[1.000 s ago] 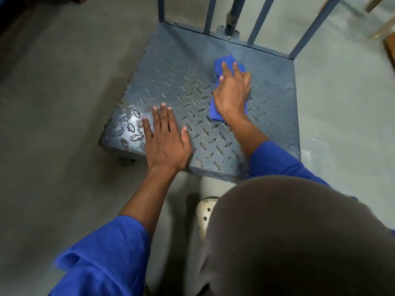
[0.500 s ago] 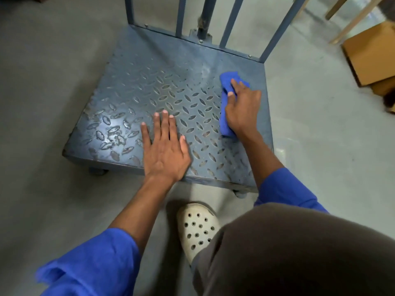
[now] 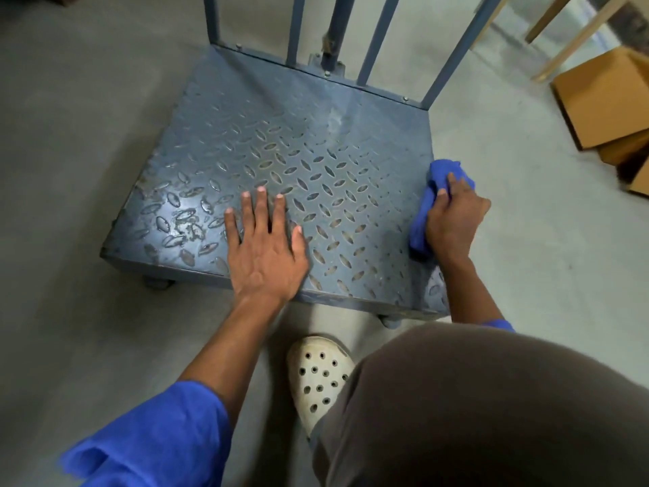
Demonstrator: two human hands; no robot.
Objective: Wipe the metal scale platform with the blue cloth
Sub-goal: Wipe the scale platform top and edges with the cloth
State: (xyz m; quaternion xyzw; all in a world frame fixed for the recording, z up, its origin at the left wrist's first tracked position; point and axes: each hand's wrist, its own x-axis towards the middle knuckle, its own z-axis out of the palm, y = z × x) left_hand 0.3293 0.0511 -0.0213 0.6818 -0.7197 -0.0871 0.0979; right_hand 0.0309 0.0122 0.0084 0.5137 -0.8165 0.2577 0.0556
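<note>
Right now my left hand (image 3: 265, 254) lies flat on the grey-blue metal scale platform (image 3: 298, 142), fingers straight and slightly spread, palm close to the near edge and holding nothing. My right hand (image 3: 453, 219) is at the platform's right edge, fingers curled round the bunched blue cloth (image 3: 423, 219) and pressing it against the metal there. Part of the cloth sticks out beyond my fingertips and part hangs below the heel of my hand, all of it on that right rim.

The raised oval tread pattern covers most of the plate. It is shiny and scuffed near the front left corner, and there is a pale smear towards the back. Blue-grey upright metal bars (image 3: 295, 26) rise from the rear edge. The scale stands on a grey concrete floor (image 3: 70, 170). My cream perforated clog (image 3: 318, 377) sits just in front of it, beside my brown trouser knee (image 3: 491, 409). A brown cardboard box (image 3: 604, 100) lies on the floor well off to the right.
</note>
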